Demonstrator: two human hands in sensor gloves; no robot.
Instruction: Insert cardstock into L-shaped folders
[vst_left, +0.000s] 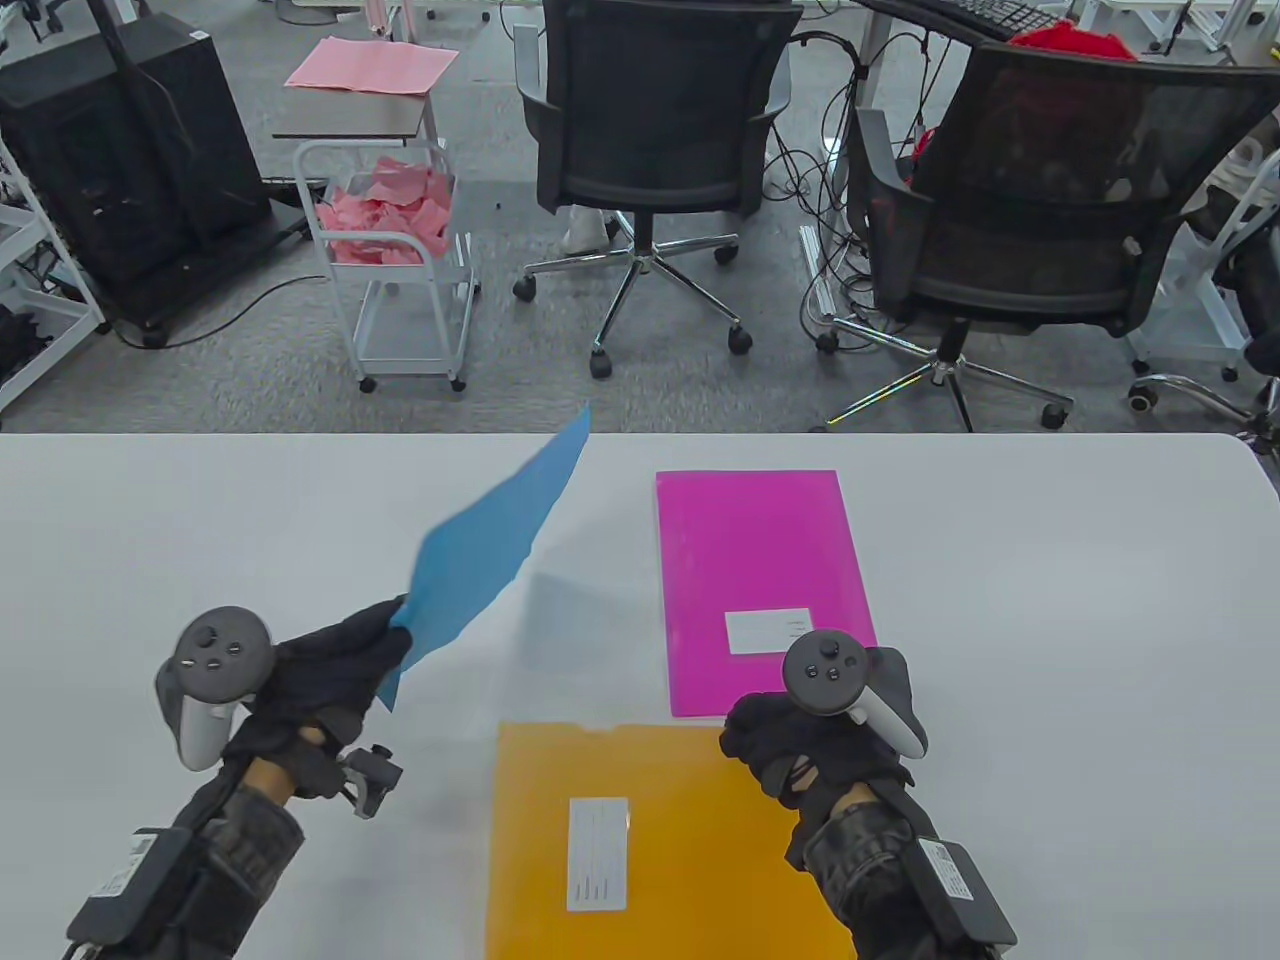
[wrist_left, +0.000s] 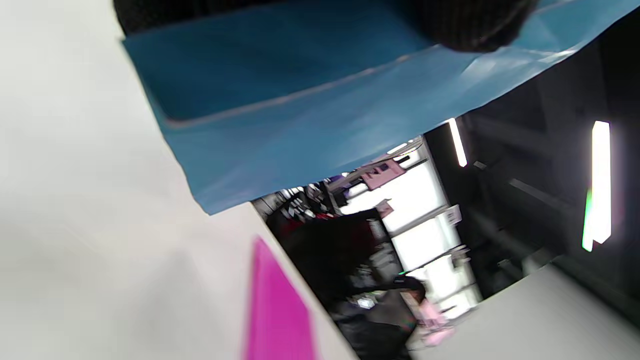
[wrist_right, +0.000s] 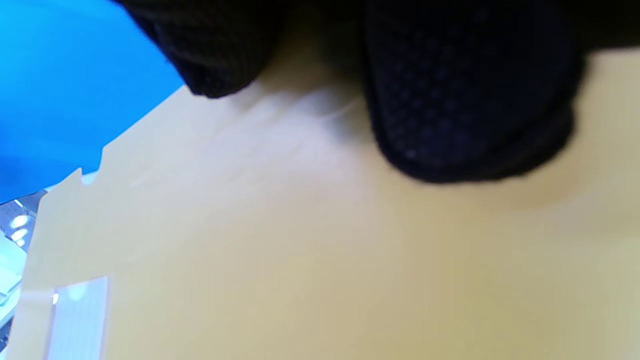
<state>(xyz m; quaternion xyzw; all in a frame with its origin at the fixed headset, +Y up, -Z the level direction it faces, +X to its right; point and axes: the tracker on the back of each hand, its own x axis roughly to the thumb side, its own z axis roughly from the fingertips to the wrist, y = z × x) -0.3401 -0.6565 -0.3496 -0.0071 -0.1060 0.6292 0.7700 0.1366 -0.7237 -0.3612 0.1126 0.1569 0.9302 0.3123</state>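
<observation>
My left hand (vst_left: 340, 660) pinches the near corner of a blue cardstock sheet (vst_left: 490, 550) and holds it tilted up off the table; the sheet also fills the top of the left wrist view (wrist_left: 300, 115). An orange folder (vst_left: 650, 850) with a white label lies flat at the near middle. My right hand (vst_left: 790, 745) rests with curled fingers on its far right corner; the right wrist view shows the fingers (wrist_right: 465, 100) touching the orange folder (wrist_right: 320, 250). A magenta folder (vst_left: 760, 580) with a white label lies flat beyond it.
The white table (vst_left: 1050, 600) ends at its far edge near the top of the magenta folder. Beyond it stand two office chairs (vst_left: 650, 150) and a white cart (vst_left: 390, 260) with pink paper scraps.
</observation>
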